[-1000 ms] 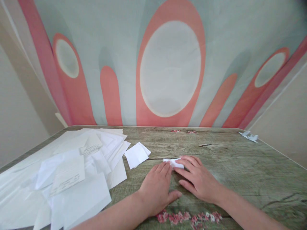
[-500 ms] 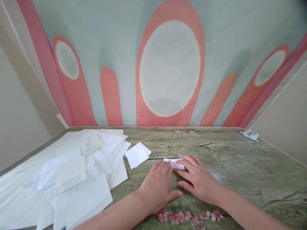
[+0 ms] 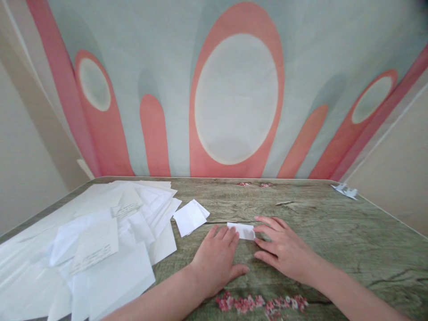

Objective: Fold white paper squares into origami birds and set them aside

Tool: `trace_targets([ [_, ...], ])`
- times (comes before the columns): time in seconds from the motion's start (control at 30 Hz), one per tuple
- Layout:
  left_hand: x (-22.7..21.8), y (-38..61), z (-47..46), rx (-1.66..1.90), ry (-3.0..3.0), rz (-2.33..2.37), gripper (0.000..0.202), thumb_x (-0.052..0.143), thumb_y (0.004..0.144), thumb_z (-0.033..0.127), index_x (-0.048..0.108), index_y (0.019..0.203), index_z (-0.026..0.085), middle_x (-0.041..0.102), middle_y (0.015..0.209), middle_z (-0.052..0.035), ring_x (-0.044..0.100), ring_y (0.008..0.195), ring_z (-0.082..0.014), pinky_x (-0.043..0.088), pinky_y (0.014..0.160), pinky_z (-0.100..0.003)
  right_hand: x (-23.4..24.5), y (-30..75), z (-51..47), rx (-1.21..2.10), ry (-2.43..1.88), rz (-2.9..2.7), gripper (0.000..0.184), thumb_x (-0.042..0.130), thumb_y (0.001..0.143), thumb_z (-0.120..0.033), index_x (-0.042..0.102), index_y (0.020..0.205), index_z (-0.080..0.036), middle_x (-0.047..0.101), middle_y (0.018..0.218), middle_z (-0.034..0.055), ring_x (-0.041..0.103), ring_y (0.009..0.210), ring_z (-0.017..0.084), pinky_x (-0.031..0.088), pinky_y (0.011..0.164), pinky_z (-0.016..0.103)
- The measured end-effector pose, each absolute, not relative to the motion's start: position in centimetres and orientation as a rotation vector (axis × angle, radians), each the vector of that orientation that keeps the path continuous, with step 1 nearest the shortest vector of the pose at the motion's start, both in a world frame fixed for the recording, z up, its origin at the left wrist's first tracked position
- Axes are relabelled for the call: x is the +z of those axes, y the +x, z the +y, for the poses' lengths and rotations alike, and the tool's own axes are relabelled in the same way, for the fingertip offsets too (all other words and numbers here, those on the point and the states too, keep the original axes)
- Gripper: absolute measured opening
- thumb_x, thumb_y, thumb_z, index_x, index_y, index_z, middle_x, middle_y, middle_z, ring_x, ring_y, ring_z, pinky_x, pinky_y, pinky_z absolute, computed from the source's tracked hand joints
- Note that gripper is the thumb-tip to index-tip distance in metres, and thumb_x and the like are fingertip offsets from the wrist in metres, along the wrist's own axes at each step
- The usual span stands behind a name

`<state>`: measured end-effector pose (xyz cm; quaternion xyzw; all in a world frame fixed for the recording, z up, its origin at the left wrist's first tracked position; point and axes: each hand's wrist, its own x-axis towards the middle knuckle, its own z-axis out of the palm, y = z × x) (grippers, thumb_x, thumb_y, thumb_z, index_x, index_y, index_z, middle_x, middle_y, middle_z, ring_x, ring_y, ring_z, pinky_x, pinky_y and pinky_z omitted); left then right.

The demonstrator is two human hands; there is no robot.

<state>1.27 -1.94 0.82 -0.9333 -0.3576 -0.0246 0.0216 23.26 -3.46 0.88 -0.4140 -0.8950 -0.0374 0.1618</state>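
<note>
A small folded strip of white paper point(image 3: 245, 231) lies flat on the wood-patterned table between my hands. The fingertips of my left hand point(image 3: 217, 258) rest on its left end, fingers stretched out and the thumb pointing right. My right hand point(image 3: 282, 247) is at the paper's right end with its fingers apart, the fingertips at or just beside the edge; whether they touch it I cannot tell. To the left of the strip, beyond my left hand, lie a few square white paper pieces point(image 3: 190, 218), overlapping.
A broad heap of white paper sheets point(image 3: 120, 272) spreads over the left side of the table point(image 3: 334, 232). Torn white scraps point(image 3: 346, 191) lie at the far right edge. Pink flower prints point(image 3: 244, 303) mark the tabletop. A patterned backdrop point(image 3: 234, 98) rises behind.
My right hand has drawn slightly right, off the paper's top, so more of the strip shows. My left hand stays on the left end. The view has shifted a little.
</note>
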Motion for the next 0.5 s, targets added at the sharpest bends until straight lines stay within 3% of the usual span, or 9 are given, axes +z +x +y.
trace_targets([
  [0.13, 0.9, 1.1, -1.7, -0.092, -2.891, -1.103, 0.061, 0.036, 0.082, 0.06, 0.045, 0.126, 0.019, 0.05, 0.126, -0.0119, 0.042, 0.117, -0.0272, 0.024, 0.1, -0.044, 0.8, 23.2, -3.5, -0.042, -1.176, -2.482, 0.019, 0.054, 0.084, -0.033, 0.07, 0.087, -0.023, 0.063, 0.102, 0.0066, 0.046, 0.112, 0.026, 0.035, 0.093, 0.046],
  [0.3, 1.3, 1.2, -1.8, -0.13, -2.887, -1.101, 0.053, 0.041, 0.082, 0.057, 0.045, 0.124, 0.025, 0.054, 0.116, -0.008, 0.045, 0.111, -0.0265, 0.029, 0.096, -0.043, 0.8, 22.5, -3.8, 0.073, -1.2, -2.404, 0.022, 0.046, 0.088, -0.028, 0.064, 0.1, -0.024, 0.063, 0.101, 0.0062, 0.053, 0.099, 0.022, 0.04, 0.088, 0.042],
  [0.5, 1.1, 1.2, -1.8, -0.183, -2.903, -1.113, 0.051, 0.044, 0.082, 0.055, 0.045, 0.123, 0.024, 0.052, 0.117, -0.0086, 0.044, 0.111, -0.0281, 0.033, 0.094, -0.044, -0.2, 22.3, -2.6, 0.162, -1.359, -2.323, 0.03, 0.048, 0.086, -0.026, 0.052, 0.116, -0.022, 0.054, 0.115, 0.0082, 0.049, 0.105, 0.022, 0.04, 0.09, 0.039],
])
